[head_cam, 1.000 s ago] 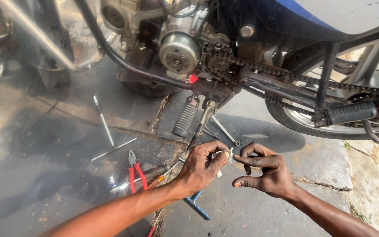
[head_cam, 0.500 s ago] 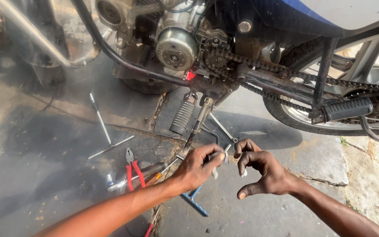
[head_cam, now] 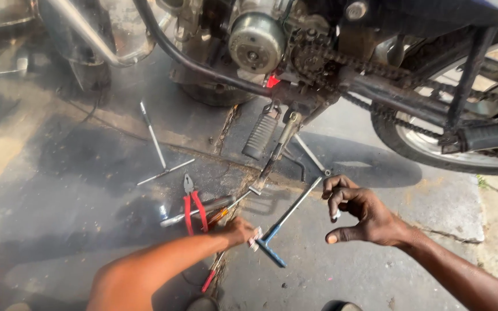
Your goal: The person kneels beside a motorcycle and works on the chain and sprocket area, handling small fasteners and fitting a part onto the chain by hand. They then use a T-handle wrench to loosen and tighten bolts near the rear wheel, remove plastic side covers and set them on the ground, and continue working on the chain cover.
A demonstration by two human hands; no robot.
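Step in hand, as I judge it: picking tools off the ground beside the motorcycle (head_cam: 341, 63). My left hand (head_cam: 238, 230) is low, fingertips on a small pale piece by the blue T-wrench (head_cam: 286, 222); grip unclear. My right hand (head_cam: 361, 210) hovers, curled loosely around a small metal part. Pliers (head_cam: 193, 207) just left. Next calls for a firm pinch.

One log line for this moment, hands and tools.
left hand: down at blue T-wrench | right hand: lifted, small pale part, unclear | red pliers: on ground
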